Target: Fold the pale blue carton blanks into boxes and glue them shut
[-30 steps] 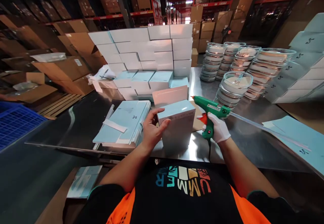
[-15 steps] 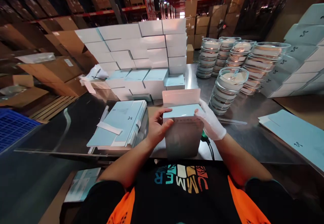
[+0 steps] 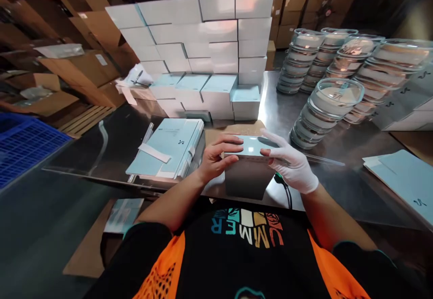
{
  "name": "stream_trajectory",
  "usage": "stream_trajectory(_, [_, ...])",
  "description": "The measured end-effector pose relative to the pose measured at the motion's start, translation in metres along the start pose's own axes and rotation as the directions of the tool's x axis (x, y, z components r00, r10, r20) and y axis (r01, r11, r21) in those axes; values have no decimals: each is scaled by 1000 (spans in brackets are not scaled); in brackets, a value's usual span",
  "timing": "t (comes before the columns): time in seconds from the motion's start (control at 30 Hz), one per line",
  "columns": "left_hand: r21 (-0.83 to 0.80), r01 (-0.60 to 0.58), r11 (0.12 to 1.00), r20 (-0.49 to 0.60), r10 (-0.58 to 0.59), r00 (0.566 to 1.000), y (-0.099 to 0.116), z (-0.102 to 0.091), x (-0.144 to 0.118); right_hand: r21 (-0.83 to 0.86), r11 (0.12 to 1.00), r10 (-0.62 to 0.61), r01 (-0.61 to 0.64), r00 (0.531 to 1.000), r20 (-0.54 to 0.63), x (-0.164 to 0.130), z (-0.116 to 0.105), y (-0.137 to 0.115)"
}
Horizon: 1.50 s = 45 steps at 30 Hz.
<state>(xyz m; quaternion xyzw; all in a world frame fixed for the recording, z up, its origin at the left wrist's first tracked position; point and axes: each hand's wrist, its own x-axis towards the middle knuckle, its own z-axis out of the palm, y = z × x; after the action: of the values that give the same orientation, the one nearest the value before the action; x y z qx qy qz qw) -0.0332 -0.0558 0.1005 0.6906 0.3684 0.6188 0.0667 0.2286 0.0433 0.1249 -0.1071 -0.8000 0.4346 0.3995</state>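
Observation:
A carton box (image 3: 246, 179) with a pale blue, glossy top stands at the table's front edge, close to my body. My left hand (image 3: 218, 157), bare, is closed on its left upper edge, fingers over the top and thumb along the near side. On the right, my right hand (image 3: 293, 163) wears a white glove with bare thumb tip showing and grips the box's right upper edge. The lid lies flat or nearly so between both hands. Behind the box is a piece of brown cardboard (image 3: 233, 129).
A wall of stacked white boxes (image 3: 213, 33) rises behind. Stacked clear round containers (image 3: 326, 109) stand on the right. Flat blue carton sheets (image 3: 162, 148) lie left, more sheets (image 3: 402, 177) far right. A green-ended black cable (image 3: 286, 186) lies beside the box. A blue crate (image 3: 27, 143) is at far left.
The box's raised flap has come down and no longer stands up behind the top. Both hands have stayed at the upper edges. My view has tilted down and shifted left.

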Motion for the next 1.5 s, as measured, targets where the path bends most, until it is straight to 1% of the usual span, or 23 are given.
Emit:
stream_trajectory(0.07, [17,4,1000,38,-4,999,4,-8,5,-27,999,-40,40,999,5,1,1,0])
stream_trajectory(0.17, [170,23,985,206,-58,977,18,-19,21,-113,989,-95,98,995,32,0,6,1])
stream_trajectory(0.23, [294,-13,956,344,-93,935,31,-24,34,-175,974,-131,144,988,87,2,12,-2])
stream_trajectory(0.3, [329,-55,943,483,-118,868,43,-29,46,-226,950,-173,214,967,186,10,13,-5])
stream_trajectory(0.37, [318,-46,947,560,-149,815,50,-39,54,-331,905,-194,267,952,236,23,0,-7])
stream_trajectory(0.4, [329,-20,944,539,-170,825,51,-46,56,-431,862,-193,265,960,203,31,-13,-6])
stream_trajectory(0.43, [337,22,941,445,-179,878,49,-54,57,-557,800,-184,224,975,127,39,-32,-4])
stream_trajectory(0.47, [332,69,941,283,-169,944,45,-62,57,-693,709,-184,131,983,-2,47,-54,0])
stream_trajectory(0.5, [310,100,945,81,-131,988,40,-70,56,-803,596,-173,-5,976,-135,54,-79,6])
stream_trajectory(0.53, [259,105,960,-122,-75,990,33,-76,54,-866,472,-165,-164,949,-269,60,-104,14])
stream_trajectory(0.57, [182,89,979,-288,-34,957,26,-79,51,-882,355,-147,-310,913,-380,65,-129,23])
stream_trajectory(0.6, [86,73,994,-404,-32,914,18,-79,47,-881,270,-104,-389,898,-428,69,-151,33])
stream_trajectory(0.67, [-138,132,982,-511,-185,840,2,-71,34,-902,145,-21,-406,910,-414,74,-184,49])
stream_trajectory(0.73, [-356,286,890,-518,-442,732,-13,-56,15,-933,82,18,-350,936,-350,78,-202,58])
stream_trajectory(0.8, [-441,395,806,-486,-584,650,-26,-39,-7,-948,49,-5,-316,949,-316,80,-210,59])
stream_trajectory(0.9, [-444,467,764,-411,-638,651,-41,-19,-35,-959,14,-72,-282,957,-282,81,-214,54])
stream_trajectory(1.03, [-459,588,666,-259,-733,629,-49,-4,-52,-970,-1,-128,-241,962,-239,80,-218,53])
stream_trajectory(1.13, [-454,614,646,-220,-749,625,-54,5,-53,-977,10,-130,-215,968,-214,82,-221,53])
stream_trajectory(1.2, [-459,620,637,-198,-753,627,-57,11,-52,-968,56,-155,-246,955,-252,87,-224,50])
stream_trajectory(1.33, [-472,605,641,-154,-736,659,-62,22,-52,-895,264,-257,-359,868,-424,94,-226,28])
stream_trajectory(1.4, [-474,601,644,-155,-733,663,-63,26,-56,-861,338,-307,-380,821,-482,91,-219,10])
stream_trajectory(1.43, [-469,603,646,-164,-734,659,-63,27,-59,-843,397,-329,-363,801,-499,88,-212,-1])
stream_trajectory(1.5, [-463,621,633,-163,-749,642,-63,30,-65,-775,587,-342,-237,795,-502,77,-190,-26])
